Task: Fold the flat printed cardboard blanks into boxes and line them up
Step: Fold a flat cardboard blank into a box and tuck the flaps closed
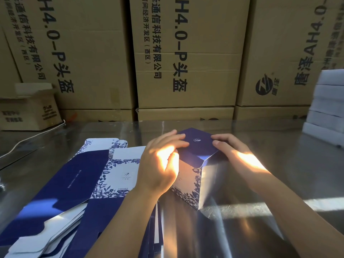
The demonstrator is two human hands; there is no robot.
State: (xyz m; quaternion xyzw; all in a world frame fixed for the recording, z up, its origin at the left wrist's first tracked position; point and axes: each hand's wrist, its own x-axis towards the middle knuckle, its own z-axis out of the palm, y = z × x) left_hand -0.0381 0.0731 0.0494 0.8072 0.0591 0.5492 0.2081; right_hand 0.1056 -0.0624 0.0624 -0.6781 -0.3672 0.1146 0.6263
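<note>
The upright blue-and-white floral cardboard box [188, 189] stands on the shiny metal table [297, 164], just right of the pile of flat printed cardboard blanks [89, 183]; the left hand [162, 164] lays straight fingers on its dark blue lid flap [197, 144]; the right hand [234, 151] curls its fingers over that flap's right edge.

— What's on the table [260, 164]?
— It has a shiny metal top. A spread pile of flat blanks [78, 183] lies at the left, and one folded box [189, 185] stands upright mid-table.
— Anything else?
— White boxes [327, 108] stacked far right, and a white cable [33, 136] far left.
</note>
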